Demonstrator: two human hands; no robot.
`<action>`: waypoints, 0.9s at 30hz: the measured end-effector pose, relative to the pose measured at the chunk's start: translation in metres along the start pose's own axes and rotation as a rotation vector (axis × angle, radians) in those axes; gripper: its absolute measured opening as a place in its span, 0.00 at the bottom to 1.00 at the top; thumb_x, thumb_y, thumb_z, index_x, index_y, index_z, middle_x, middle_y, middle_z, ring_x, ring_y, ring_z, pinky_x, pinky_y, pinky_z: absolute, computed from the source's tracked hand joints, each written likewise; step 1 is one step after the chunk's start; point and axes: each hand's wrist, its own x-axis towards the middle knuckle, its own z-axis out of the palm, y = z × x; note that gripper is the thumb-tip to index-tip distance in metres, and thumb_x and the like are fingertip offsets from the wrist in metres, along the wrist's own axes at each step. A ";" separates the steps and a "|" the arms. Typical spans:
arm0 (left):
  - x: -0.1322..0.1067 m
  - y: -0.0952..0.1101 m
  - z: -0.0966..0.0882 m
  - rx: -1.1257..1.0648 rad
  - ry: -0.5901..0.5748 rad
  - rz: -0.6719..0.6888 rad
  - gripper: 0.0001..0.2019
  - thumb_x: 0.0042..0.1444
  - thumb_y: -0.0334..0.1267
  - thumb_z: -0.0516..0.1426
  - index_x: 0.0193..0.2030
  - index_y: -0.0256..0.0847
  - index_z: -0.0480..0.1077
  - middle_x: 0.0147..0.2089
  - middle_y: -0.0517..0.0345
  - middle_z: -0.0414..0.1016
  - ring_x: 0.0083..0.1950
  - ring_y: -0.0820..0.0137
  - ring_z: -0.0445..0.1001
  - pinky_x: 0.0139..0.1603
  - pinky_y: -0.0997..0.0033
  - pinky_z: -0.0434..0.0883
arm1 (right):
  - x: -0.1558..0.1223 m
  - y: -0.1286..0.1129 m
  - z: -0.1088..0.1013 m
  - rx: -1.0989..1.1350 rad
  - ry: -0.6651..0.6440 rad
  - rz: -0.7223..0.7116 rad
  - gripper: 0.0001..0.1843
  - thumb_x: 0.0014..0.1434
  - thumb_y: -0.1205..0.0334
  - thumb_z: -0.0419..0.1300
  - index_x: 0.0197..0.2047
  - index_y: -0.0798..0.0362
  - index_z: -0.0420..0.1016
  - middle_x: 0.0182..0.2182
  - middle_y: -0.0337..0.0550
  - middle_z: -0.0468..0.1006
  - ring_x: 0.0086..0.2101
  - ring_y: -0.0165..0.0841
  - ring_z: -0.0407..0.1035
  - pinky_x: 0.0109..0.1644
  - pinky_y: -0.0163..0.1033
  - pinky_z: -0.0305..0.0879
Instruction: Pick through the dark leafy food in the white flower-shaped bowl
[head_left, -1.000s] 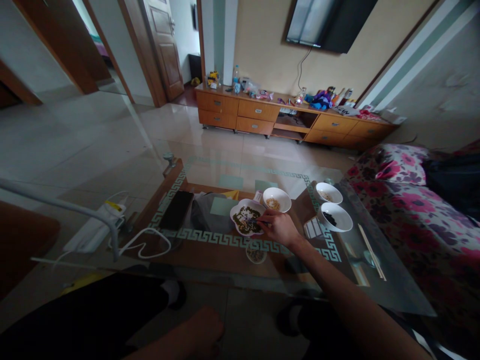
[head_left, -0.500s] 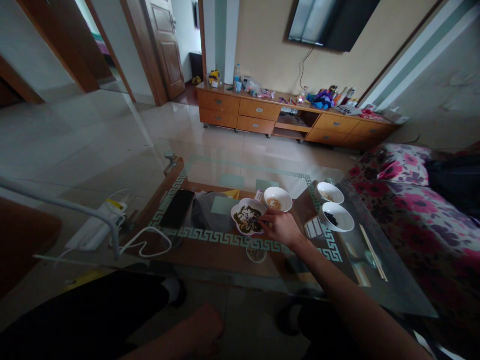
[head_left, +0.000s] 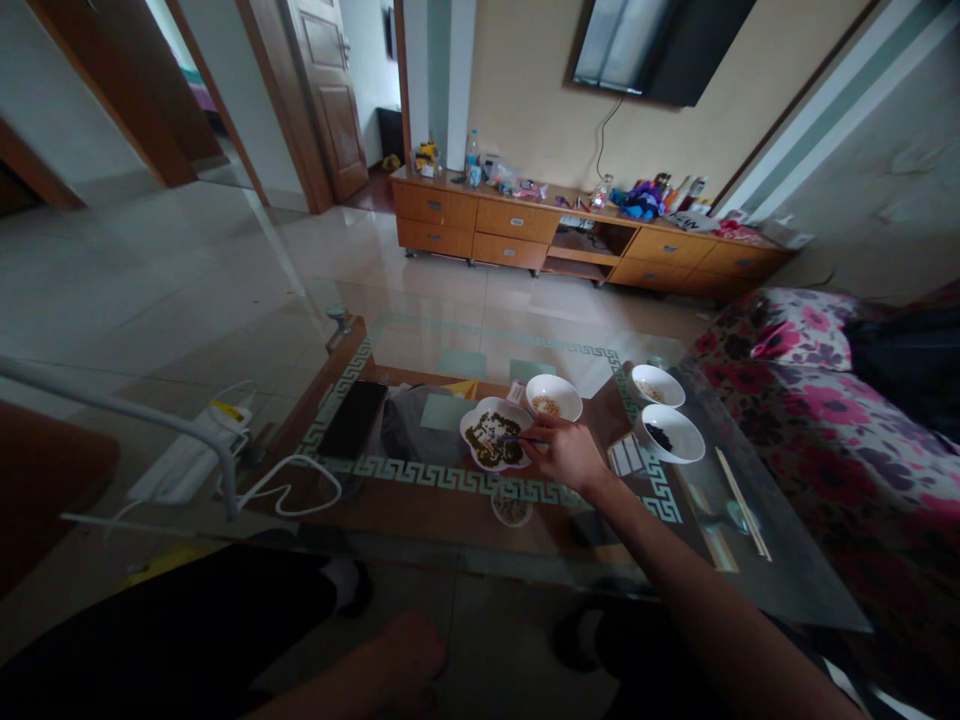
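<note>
While the bulk of the action is over a flower-shaped bowl (head_left: 491,404), that bowl itself just sits on the glass surface (head_left: 802,575), pretty much mid-table, with dark green beans (head_left: 491,455) scattered inside and some paler bits among them. The right hand (head_left: 571,455) comes in from the right side, its fingers pinched around a slim dark utensil (head_left: 517,438) that points into the bowl; too small to say exactly what kind it is, or whether the tip has anything in it. As for the left hand (head_left: 411,650), it's down low, well apart from the bowl and off the near edge of the glass, fingers curled into a loose fist as far as the gloom lets me see. Just behind the flower-shaped one and a bit to the right there's a round white bowl (head_left: 564,395) with tan beans at the bottom. Further right are two more, close together: the far bowl (head_left: 660,373) has something pale in it, the near bowl (head_left: 686,442) has black stuff. Past those, a pair of chopsticks (head_left: 742,503) lies lengthwise near the right edge. Way over left there's a white cable (head_left: 281,511), then a floral sofa (head_left: 847,430) on the right, a long wooden cabinet (head_left: 517,238) across the room and a wall-mounted TV (head_left: 660,45) above it.
</note>
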 end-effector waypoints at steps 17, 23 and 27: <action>0.006 -0.003 0.012 -0.012 0.078 0.018 0.14 0.57 0.43 0.69 0.42 0.33 0.83 0.40 0.34 0.82 0.47 0.40 0.83 0.51 0.46 0.80 | 0.003 -0.008 -0.002 -0.019 -0.068 -0.039 0.15 0.73 0.57 0.59 0.47 0.48 0.89 0.44 0.46 0.85 0.40 0.36 0.79 0.43 0.37 0.71; 0.007 -0.005 0.013 0.015 0.043 0.023 0.16 0.60 0.47 0.67 0.44 0.34 0.82 0.42 0.36 0.83 0.47 0.44 0.83 0.52 0.48 0.79 | 0.001 -0.003 -0.003 -0.011 -0.022 -0.027 0.14 0.73 0.57 0.59 0.48 0.46 0.88 0.45 0.44 0.86 0.40 0.36 0.80 0.42 0.36 0.71; 0.008 -0.005 0.019 0.015 0.108 0.040 0.13 0.58 0.46 0.68 0.40 0.35 0.82 0.39 0.37 0.82 0.43 0.44 0.83 0.47 0.51 0.79 | 0.001 0.000 -0.004 -0.012 -0.006 -0.018 0.16 0.74 0.55 0.58 0.50 0.46 0.88 0.46 0.45 0.86 0.41 0.36 0.80 0.43 0.36 0.71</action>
